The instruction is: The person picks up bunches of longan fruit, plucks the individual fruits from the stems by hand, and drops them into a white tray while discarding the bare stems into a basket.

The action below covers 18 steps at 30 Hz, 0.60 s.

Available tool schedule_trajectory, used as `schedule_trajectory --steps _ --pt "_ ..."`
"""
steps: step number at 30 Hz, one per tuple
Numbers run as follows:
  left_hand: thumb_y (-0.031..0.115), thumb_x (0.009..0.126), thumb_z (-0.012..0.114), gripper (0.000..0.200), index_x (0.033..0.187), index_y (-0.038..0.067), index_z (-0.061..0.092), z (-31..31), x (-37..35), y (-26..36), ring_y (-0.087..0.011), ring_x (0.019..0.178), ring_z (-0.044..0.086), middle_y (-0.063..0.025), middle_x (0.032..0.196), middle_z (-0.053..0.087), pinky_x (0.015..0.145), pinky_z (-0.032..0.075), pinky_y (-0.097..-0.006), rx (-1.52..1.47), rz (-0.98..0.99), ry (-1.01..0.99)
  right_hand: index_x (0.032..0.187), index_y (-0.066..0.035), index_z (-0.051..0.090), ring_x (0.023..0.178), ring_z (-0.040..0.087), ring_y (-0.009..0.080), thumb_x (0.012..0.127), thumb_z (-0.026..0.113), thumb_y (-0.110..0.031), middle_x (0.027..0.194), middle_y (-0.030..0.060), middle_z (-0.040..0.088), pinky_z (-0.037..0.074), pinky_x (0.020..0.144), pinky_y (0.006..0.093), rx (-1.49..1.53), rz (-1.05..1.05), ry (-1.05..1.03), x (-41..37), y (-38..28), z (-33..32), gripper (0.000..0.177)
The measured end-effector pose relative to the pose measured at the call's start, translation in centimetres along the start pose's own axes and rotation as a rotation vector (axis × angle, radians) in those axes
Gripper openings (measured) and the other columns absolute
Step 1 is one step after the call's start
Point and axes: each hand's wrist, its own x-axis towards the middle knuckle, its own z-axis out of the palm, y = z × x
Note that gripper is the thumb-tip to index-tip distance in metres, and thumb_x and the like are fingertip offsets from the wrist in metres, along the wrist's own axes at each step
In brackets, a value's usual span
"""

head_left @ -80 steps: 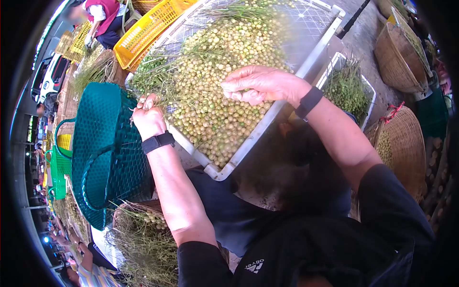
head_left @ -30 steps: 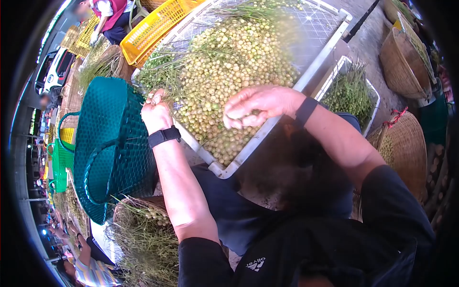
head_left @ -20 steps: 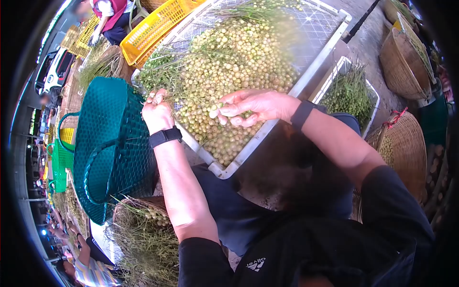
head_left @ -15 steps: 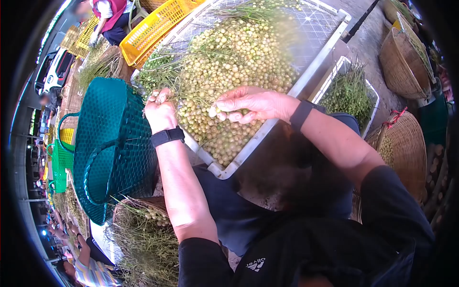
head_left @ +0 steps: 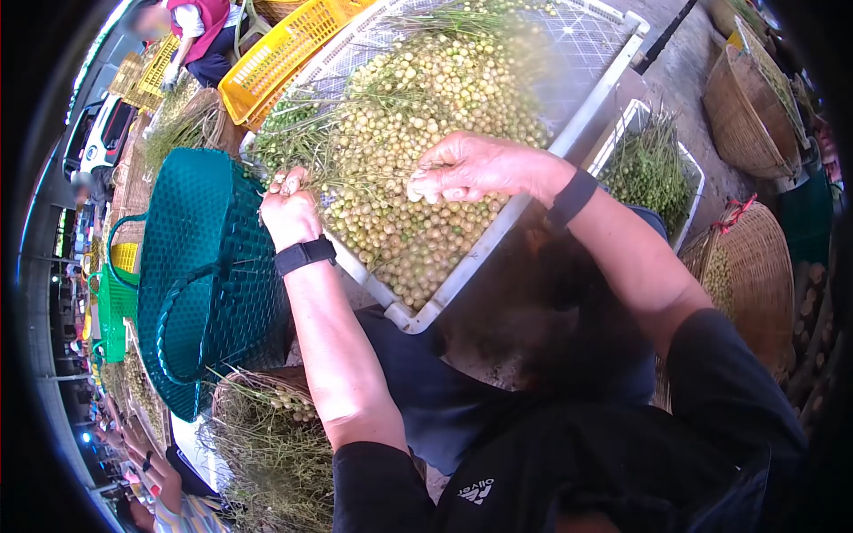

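A white mesh tray (head_left: 569,147) lies in front of me, heaped with small round yellow-green fruits (head_left: 426,115). At its left edge my left hand (head_left: 291,206) is closed, its fingers curled around thin green stems (head_left: 298,142) that carry small green fruits. Over the middle of the heap my right hand (head_left: 484,169) is also closed, with thumb and fingertips pinched together. Whatever is between those fingertips is too small to make out. Both wrists wear dark bands.
A teal woven basket (head_left: 191,266) stands left of the tray, with a stem-filled basket (head_left: 267,444) below it. Behind is a yellow crate (head_left: 284,58). To the right are a white crate of stems (head_left: 644,173) and wicker baskets (head_left: 751,275). Other people work at the left.
My right hand has moved up and slightly right over the fruits. My left hand has shifted a little to the left and down, still closed.
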Motion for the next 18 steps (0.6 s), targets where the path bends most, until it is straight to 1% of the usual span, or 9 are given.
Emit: schedule_trajectory --steps 2,3,5,8,9,10,12,13,18 --pt "-0.019 0.07 0.03 0.027 0.07 0.008 0.033 2.3 -2.7 1.9 -0.0109 0.059 0.032 -0.0017 0.074 0.035 0.053 0.033 -0.0184 0.732 0.121 -0.012 0.094 0.0 0.062 0.051 0.037 0.0024 0.089 0.057 -0.023 0.072 -0.001 0.054 0.027 0.042 0.0178 0.085 -0.025 -0.015 -0.7 -1.0 -0.1 0.024" --pt "-0.019 0.07 0.03 0.027 0.07 0.008 0.033 1.5 -1.5 1.0 -0.0109 0.059 0.032 -0.0017 0.074 0.035 0.053 0.033 -0.0184 0.727 0.119 -0.017 0.094 0.0 0.062 0.051 0.037 0.0024 0.089 0.057 -0.023 0.072 -0.001 0.054 0.027 0.042 0.0178 0.081 -0.023 -0.009 -0.7 -1.1 -0.2 0.024" --pt "-0.02 0.069 0.028 0.029 0.069 0.009 0.031 -1.1 2.5 -1.7 -0.0104 0.057 0.031 -0.001 0.071 0.034 0.051 0.031 -0.0188 -0.148 -0.046 -0.007 0.091 0.0 0.064 0.052 0.04 0.004 0.088 0.058 -0.022 0.071 0.001 0.056 0.029 0.043 0.0183 -0.081 0.004 0.196 -0.6 -1.4 -0.6 0.023" --pt "-0.018 0.07 0.03 0.027 0.069 0.009 0.033 -1.3 2.6 -2.4 -0.0105 0.057 0.032 0.0 0.07 0.034 0.051 0.029 -0.0178 -0.204 -0.087 -0.15 0.089 0.0 0.065 0.053 0.041 0.0041 0.088 0.058 -0.022 0.072 0.002 0.058 0.031 0.044 0.0186 -0.106 0.08 0.356 -0.5 -1.5 -0.2 0.022" --pt "-0.012 0.075 0.032 0.022 0.068 0.009 0.034 -1.4 2.6 -2.4 -0.0116 0.055 0.033 -0.001 0.068 0.036 0.048 0.029 -0.0201 -0.007 -0.043 -0.177 0.089 0.001 0.064 0.056 0.053 0.013 0.087 0.058 -0.023 0.076 0.0084 0.062 0.043 0.049 0.0266 -0.181 0.06 0.377 -0.2 -1.3 -0.7 0.025" --pt "-0.006 0.081 0.034 0.02 0.067 0.009 0.035 -0.9 2.3 -2.2 -0.0127 0.052 0.033 -0.0021 0.067 0.037 0.045 0.03 -0.0224 0.186 0.004 -0.202 0.089 0.001 0.064 0.056 0.053 0.013 0.087 0.058 -0.023 0.076 0.0084 0.062 0.043 0.049 0.0266 -0.187 0.064 0.39 0.1 -0.4 -1.1 0.025" --pt "0.008 0.09 0.035 0.023 0.066 0.01 0.036 1.8 1.7 -2.0 -0.0132 0.048 0.032 -0.0029 0.063 0.039 0.041 0.029 -0.0236 -0.685 -0.304 0.064 0.086 0.003 0.063 0.071 0.062 0.0269 0.085 0.059 -0.023 0.08 0.0159 0.064 0.05 0.064 0.0365 -1.074 -0.265 0.724 0.4 0.9 -1.7 0.026" --pt "0.008 0.09 0.035 0.023 0.066 0.01 0.036 3.3 0.6 -1.8 -0.0132 0.048 0.032 -0.0029 0.063 0.039 0.041 0.029 -0.0236 -0.689 -0.314 0.055 0.083 0.004 0.062 0.086 0.061 0.0359 0.083 0.06 -0.024 0.085 0.0217 0.062 0.049 0.078 0.0407 -1.091 -0.054 0.647 0.4 0.4 -1.8 0.028" --pt "0.033 0.097 0.029 0.038 0.067 0.011 0.038 8.1 -3.8 -0.8 -0.0128 0.045 0.03 -0.0043 0.057 0.04 0.039 0.027 -0.0235 -0.545 -0.313 0.153 0.081 0.003 0.062 0.082 0.062 0.0341 0.079 0.063 -0.021 0.081 0.0205 0.063 0.049 0.075 0.0401 -1.138 0.074 0.638 -0.7 0.9 -2.4 0.024"
